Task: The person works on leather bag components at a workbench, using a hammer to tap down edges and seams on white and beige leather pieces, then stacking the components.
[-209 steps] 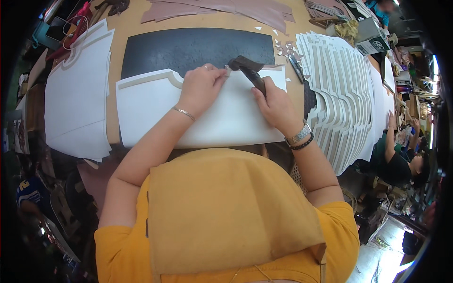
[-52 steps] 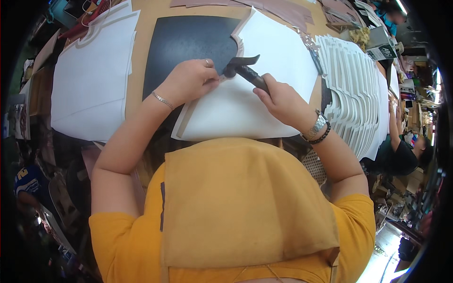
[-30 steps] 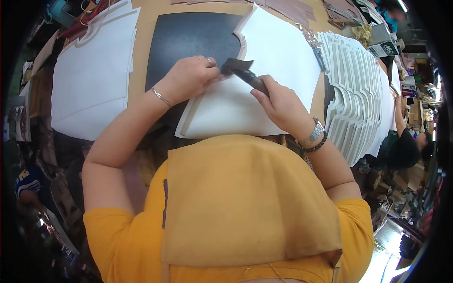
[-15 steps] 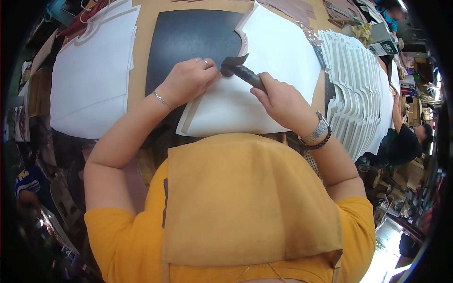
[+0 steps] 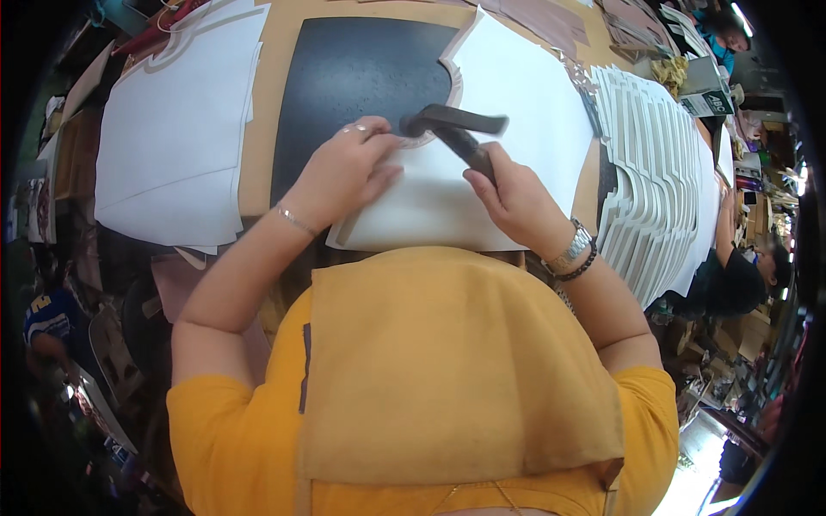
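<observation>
Right hand (image 5: 514, 199) grips the hammer (image 5: 456, 129), its head at the white sheet's (image 5: 508, 112) curved edge, while left hand (image 5: 344, 168) presses flat, fingers spread, just beside.

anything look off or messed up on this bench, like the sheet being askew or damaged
Nothing stands out. The white sheet lies flat, angled across the black mat, pinned by the left hand; the right hand grips a dark hammer at its curved edge. Both white stacks look orderly.
</observation>
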The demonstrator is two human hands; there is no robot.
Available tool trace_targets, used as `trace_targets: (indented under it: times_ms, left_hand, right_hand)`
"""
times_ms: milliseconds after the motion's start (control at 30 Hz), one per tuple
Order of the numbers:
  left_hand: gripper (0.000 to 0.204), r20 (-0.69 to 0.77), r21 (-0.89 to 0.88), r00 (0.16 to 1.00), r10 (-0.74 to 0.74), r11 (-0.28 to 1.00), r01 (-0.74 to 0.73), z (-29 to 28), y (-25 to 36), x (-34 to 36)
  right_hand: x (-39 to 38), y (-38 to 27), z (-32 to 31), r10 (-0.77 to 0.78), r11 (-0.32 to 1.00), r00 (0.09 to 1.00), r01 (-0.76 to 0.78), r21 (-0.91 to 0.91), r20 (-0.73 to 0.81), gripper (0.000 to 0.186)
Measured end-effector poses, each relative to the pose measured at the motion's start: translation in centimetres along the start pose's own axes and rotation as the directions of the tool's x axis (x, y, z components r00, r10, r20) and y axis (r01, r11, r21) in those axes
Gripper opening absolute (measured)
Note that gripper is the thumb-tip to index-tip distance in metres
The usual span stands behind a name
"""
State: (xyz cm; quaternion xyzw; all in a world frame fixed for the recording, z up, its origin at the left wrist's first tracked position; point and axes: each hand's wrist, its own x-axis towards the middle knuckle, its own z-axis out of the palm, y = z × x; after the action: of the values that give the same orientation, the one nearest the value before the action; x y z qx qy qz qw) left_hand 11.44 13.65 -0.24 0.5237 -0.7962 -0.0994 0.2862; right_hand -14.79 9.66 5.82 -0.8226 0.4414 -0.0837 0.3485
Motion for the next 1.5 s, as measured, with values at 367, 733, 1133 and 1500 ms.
trace_targets:
  times_ms: [367, 733, 1133, 1500]
  left_hand:
    - [0.075, -0.211, 0.221, 0.93, -0.3, 0.913, 0.344, 0.3, 1.5, -2.5]
    - [0.063, -0.194, 0.256, 0.944, -0.265, 0.916, 0.31, 1.0, 0.2, 0.2]
    - [0.022, -0.047, -0.312, 0.822, -0.567, 0.79, 0.527, 0.7, -0.3, 2.3]
    - [0.027, -0.048, 0.166, 0.972, -0.229, 0.958, 0.234, 0.8, -0.1, 1.5]
  right_hand:
    - [2.5, -0.5, -0.6, -0.034, 0.99, 0.999, 0.028, 0.14, 0.038, 0.023]
    - [3.7, 1.5, 0.5, -0.13, 0.981, 0.98, 0.149, 0.125, -0.153, 0.032]
    - [3.1, 2.3, -0.3, 0.028, 0.998, 0.999, -0.026, -0.062, 0.03, 0.033]
    - [7.4, 1.4, -0.9, -0.06, 0.985, 0.997, 0.067, -0.156, 0.051, 0.033]
